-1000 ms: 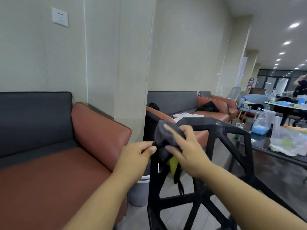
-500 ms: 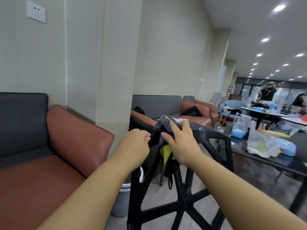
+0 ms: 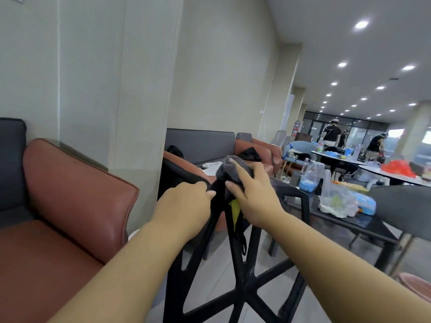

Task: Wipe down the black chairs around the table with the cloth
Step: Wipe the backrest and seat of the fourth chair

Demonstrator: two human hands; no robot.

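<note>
Two filled bags [image 3: 337,202], left hand [image 3: 186,201] gripping chair [image 3: 242,271], right hand [image 3: 254,197] gripping cloth [image 3: 222,170]

The dark table [image 3: 369,226] carries a clear plastic bag [image 3: 338,201] (blue packet [image 3: 366,203] beside it)

Wiping the chair back

Left hand [image 3: 186,201] grips the black chair [image 3: 242,271] top edge; right hand [image 3: 254,194] presses a grey cloth [image 3: 229,170] onto it.
</note>
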